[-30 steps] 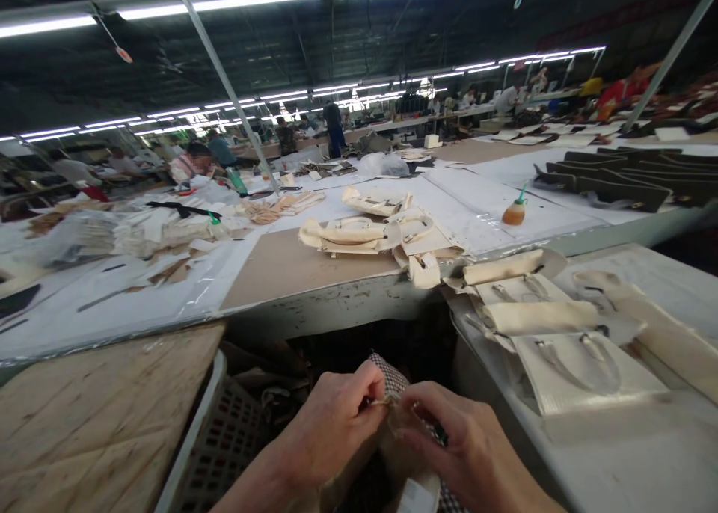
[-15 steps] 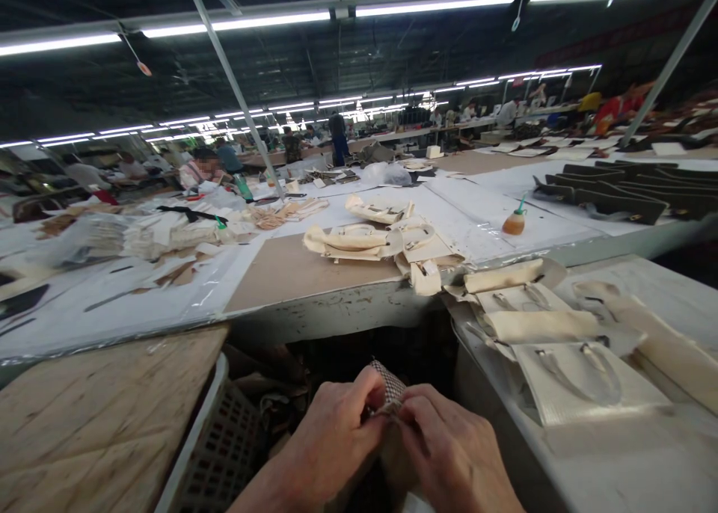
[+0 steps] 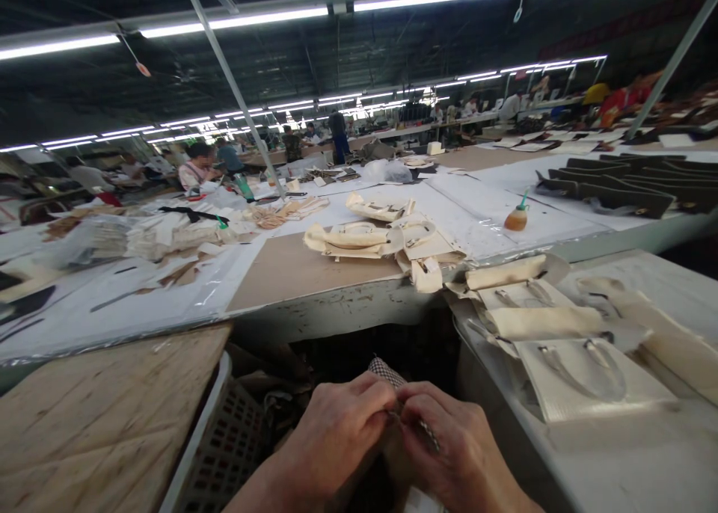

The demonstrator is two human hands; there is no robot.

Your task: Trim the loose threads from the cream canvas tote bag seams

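Observation:
Low at the centre, my left hand and my right hand meet, both closed with thumbs and fingertips pinching a piece of checked fabric. A dark-and-white corner of that fabric sticks up behind the fingers, and a bit more shows beside the right fingers. The pinched edge itself is mostly hidden by my fingertips. Below the hands hangs a tan part that is dim and partly covered; I cannot tell whether it joins the fabric.
A perforated plastic basket and a wooden board lie left. Cream handbags cover the right-hand table, and more cream bag pieces lie on the long worktable. A glue bottle stands near dark panels. People work farther back.
My left fingers have curled further over the fabric and my hands have drawn closer together. A checked strip now shows beside my right fingers. The view has shifted slightly.

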